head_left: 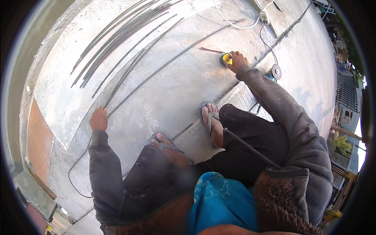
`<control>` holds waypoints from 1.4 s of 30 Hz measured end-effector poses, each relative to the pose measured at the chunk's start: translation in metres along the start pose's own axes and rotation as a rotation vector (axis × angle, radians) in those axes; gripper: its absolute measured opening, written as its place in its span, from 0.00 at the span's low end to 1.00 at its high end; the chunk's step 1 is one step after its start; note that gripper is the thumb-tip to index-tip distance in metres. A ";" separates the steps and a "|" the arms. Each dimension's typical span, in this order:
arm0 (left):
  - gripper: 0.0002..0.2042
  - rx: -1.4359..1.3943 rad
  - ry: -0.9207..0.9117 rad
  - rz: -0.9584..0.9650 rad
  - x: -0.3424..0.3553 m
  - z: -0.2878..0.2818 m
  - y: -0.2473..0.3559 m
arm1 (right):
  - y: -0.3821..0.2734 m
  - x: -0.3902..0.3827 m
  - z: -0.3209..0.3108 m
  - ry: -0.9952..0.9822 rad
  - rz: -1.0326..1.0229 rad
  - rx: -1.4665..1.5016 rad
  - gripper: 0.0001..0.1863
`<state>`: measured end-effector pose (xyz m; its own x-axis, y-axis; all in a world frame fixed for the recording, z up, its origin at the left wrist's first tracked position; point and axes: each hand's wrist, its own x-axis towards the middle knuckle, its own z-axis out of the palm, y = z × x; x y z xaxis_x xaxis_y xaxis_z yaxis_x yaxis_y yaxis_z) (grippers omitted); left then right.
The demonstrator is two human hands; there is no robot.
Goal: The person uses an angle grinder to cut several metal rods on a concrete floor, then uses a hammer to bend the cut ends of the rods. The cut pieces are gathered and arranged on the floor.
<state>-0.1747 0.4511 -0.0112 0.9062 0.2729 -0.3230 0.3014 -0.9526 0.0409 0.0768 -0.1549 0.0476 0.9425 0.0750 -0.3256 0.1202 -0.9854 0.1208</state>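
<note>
- Nearest my camera, bent knees in dark trousers and sandalled feet (213,123) rest on the concrete floor (164,90).
- Long steel rods (117,35) lie bundled beyond my left hand.
- Left hand (98,119) presses one rod (156,70), fingers curled together.
- Right hand (237,60) grips the yellow tape measure (226,59) on the floor.

Person crouching, seen from above. Left hand (98,119), at left-centre of the frame, is stretched forward and pressed down, fingers curled. Right hand (237,61), at upper centre-right, reaches far forward, arm fully extended, fingers closed. Both forearms are in dark sleeves.
</note>
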 end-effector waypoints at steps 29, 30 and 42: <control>0.10 -0.818 -0.172 -0.120 -0.043 -0.140 0.060 | -0.035 -0.016 0.108 -0.297 -0.866 0.312 0.15; 0.12 -0.820 -0.172 -0.185 -0.060 -0.151 0.063 | -0.044 -0.001 0.100 -0.261 -0.864 0.385 0.16; 0.19 -1.117 -0.461 -0.696 -0.144 -0.129 0.151 | 0.043 0.038 0.000 -0.303 -0.250 0.185 0.38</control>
<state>-0.2215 0.2854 0.1636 0.3619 0.3645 -0.8580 0.9167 0.0282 0.3986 0.1176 -0.1942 0.0402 0.7539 0.2939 -0.5877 0.2495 -0.9554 -0.1577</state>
